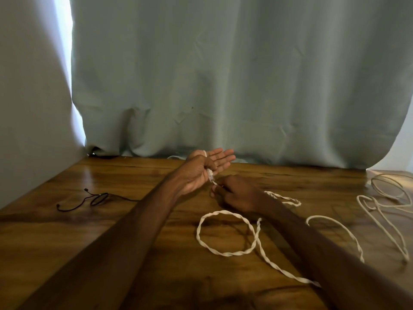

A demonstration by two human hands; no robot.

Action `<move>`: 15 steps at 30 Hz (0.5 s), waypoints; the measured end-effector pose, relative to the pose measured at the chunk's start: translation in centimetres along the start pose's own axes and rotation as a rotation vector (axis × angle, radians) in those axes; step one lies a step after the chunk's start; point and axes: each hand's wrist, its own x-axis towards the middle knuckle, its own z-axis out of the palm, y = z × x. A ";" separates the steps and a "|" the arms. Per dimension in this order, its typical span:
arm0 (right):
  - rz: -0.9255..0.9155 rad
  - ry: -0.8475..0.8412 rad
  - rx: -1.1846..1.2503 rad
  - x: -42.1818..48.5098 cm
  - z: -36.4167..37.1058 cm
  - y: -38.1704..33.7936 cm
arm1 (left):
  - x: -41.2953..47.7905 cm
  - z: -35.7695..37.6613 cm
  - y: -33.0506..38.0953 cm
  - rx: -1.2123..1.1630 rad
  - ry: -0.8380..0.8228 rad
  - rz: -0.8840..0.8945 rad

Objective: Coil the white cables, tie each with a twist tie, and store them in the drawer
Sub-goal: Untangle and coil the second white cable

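White twisted cable [221, 211] loops across the wooden table [67, 231]. Its plug end lies under the thumb of the palm-up left hand [201, 171], whose fingers are straight. The right hand [234, 194] pinches the cable just below. A second white cable [380, 225] lies at the far right and a black wire [98, 199] at the left.

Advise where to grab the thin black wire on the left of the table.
Probably pinch the thin black wire at its small central loop, coming from above: it lies flat on the table, and the loop gives fingertips something to close around. Its thin free ends would be harder to catch. The left hand and right hand both hold the white cable.
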 end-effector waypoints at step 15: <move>-0.002 0.018 0.049 -1.2 -0.4 -1.1 | -0.8 0.6 0.8 0.102 0.019 -0.071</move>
